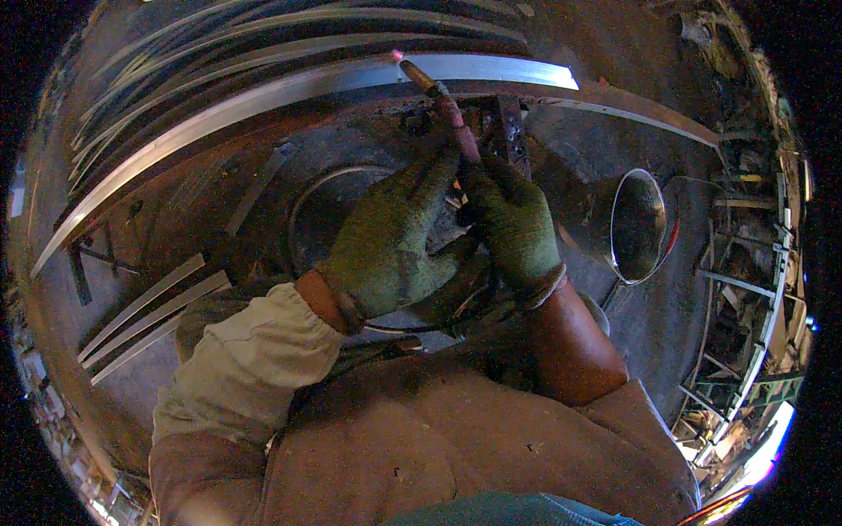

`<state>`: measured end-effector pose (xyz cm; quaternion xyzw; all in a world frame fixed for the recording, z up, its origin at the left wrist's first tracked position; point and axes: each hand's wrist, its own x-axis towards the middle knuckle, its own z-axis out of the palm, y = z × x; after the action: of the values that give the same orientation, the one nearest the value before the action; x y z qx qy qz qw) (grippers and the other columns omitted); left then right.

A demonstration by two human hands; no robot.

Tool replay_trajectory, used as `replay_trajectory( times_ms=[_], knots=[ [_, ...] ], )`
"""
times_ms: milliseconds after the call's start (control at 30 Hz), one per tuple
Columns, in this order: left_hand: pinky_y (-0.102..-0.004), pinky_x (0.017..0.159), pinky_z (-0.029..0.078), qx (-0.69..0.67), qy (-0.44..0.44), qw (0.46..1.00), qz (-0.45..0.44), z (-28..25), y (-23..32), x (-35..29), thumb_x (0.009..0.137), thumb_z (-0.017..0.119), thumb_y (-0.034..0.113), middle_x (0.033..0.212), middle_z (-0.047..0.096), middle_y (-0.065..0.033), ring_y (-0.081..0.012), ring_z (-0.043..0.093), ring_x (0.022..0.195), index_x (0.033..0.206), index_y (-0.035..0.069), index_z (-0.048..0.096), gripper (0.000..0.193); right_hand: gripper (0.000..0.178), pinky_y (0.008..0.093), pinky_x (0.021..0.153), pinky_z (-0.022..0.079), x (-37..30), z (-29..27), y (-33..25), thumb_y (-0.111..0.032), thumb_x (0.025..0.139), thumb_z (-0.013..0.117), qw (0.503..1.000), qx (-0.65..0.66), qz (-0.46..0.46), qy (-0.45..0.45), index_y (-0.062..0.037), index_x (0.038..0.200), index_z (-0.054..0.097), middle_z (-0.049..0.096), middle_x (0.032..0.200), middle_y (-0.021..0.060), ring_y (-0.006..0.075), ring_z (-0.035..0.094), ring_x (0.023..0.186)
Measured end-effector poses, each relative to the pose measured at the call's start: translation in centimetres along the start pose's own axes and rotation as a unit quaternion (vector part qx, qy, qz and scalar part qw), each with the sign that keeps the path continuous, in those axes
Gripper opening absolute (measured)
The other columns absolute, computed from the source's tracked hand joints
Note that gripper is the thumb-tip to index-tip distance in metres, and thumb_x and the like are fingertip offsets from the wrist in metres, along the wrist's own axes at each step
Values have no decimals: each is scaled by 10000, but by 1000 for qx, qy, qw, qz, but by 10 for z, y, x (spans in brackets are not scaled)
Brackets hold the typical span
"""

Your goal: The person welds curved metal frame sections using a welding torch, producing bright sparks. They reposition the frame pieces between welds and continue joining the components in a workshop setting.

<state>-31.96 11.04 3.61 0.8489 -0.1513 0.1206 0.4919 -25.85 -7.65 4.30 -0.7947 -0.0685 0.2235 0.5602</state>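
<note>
The welding torch (443, 101) is clamped in both gloved grips, right hand (513, 223) and left hand (390, 241), its long axis running up-left to the metal strip (289, 88).

Dark, rust-brown metal floor (614, 53), dim overall. Loose flat metal strips (149, 316) lie well to the left of the fingers. Steel bowl (638, 226) just right of them. Scrap metal frames (745, 351) far right (daylight glare at lower right edge).
</note>
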Motion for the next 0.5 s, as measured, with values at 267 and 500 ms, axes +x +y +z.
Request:
replay_trajectory(
  times_ms=[267, 500],
  knots=[
    [-548, 1034, 568, 6, 48, 998, 43, 3, -3, 0, 863, 875, 251, 1507, 578, -347, -522, 665, 1230, 1638, -74, 377, 977, 385, 282, 696, 562, 4, -1, 7, -275, 1110, 688, 1000, -4, -27, -5, -36, 1413, 694, 755, 1100, 40, 111, 676, 826],
    [-542, 1050, 568, 36, -13, 999, 3, -3, -5, -2, 851, 882, 243, 1498, 581, -335, -516, 652, 1263, 1605, -80, 410, 947, 379, 274, 699, 569, 7, 0, 13, -246, 1119, 682, 999, 8, -52, -11, -46, 1441, 688, 762, 1118, 27, 99, 673, 836]
  ],
)
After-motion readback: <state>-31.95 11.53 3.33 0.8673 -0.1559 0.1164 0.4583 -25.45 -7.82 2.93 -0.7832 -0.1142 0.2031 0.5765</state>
